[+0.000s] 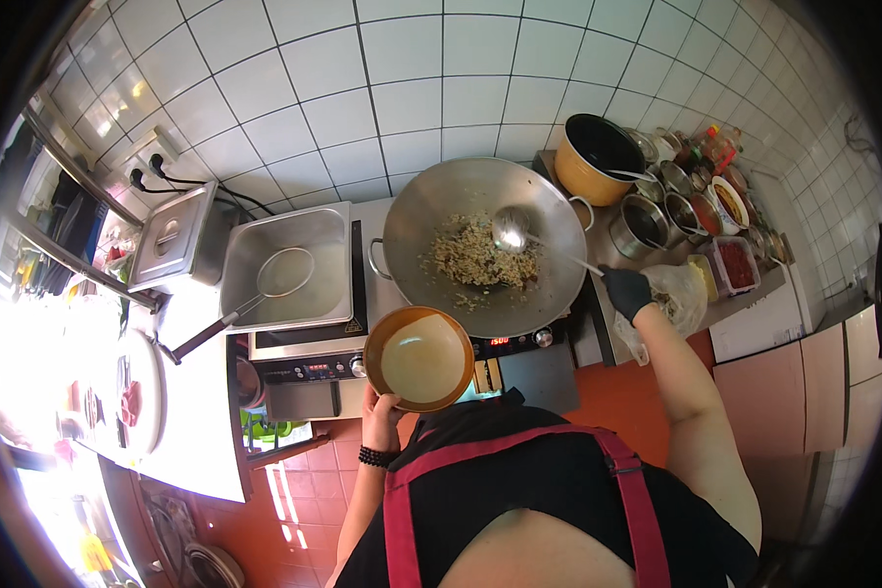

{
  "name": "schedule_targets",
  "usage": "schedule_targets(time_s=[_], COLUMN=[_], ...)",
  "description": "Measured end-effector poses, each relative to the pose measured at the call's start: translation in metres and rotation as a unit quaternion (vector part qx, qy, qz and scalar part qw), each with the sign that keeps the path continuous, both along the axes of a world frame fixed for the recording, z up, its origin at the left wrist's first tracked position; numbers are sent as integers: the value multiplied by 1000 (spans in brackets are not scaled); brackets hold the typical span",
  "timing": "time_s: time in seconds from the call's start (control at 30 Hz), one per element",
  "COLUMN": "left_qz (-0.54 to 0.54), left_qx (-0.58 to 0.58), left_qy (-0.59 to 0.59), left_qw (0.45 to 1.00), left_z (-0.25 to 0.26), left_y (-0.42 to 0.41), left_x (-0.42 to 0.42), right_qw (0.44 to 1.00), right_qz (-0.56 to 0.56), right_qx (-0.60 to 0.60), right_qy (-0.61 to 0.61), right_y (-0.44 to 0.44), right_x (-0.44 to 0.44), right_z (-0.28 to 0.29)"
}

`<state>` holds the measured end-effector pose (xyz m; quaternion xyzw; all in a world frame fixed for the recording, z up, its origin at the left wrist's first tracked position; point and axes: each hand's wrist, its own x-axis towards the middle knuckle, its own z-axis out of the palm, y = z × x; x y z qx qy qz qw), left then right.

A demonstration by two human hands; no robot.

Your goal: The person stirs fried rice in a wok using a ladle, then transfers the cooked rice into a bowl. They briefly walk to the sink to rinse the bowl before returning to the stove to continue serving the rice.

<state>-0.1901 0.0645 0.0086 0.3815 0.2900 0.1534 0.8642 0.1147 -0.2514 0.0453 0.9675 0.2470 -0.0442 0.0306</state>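
Note:
My left hand (382, 415), bare with a dark beaded bracelet, grips the rim of a brown bowl (422, 360) with a pale inside. The bowl is held just in front of a large metal wok (419, 220). Gloved in black, my right hand (627, 292) is closed around the handle of a metal ladle (513, 228). The ladle's round head rests, back side up, over fried rice (474, 257) in the wok and hides part of it.
Left of the wok, a steel basin (331, 242) holds a wire strainer (285, 272). A lidded steel container (173, 235) stands farther left. A yellow pot (592, 180), a steel pot (632, 242), a plastic bag (680, 294) and a tub of red seasoning (736, 264) crowd the right counter.

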Motion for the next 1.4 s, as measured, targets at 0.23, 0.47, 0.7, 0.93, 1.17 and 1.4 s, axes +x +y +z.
schedule_targets(time_s=[0.23,0.47,0.7,0.93,1.17,1.4], left_qz=[-2,-6,2,1,-7,-14], left_qx=[-8,-5,-2,3,6,-1], left_qy=[0,2,19,16,1,-8], left_qw=[1000,1000,1000,1000,1000,1000], left_z=[-2,-3,3,2,2,-1], left_y=[0,-1,-3,-2,-2,-3], left_x=[2,3,2,4,7,8], right_qw=[988,979,814,946,978,974], right_qz=[-25,-95,-146,-35,-9,-74], right_qx=[69,163,302,281,182,82], right_qy=[133,81,474,157,104,199], right_y=[-6,20,38,12,-7,-7], right_x=[-21,-7,-16,-53,-77,-44], right_z=[8,-17,-61,-31,15,-21])
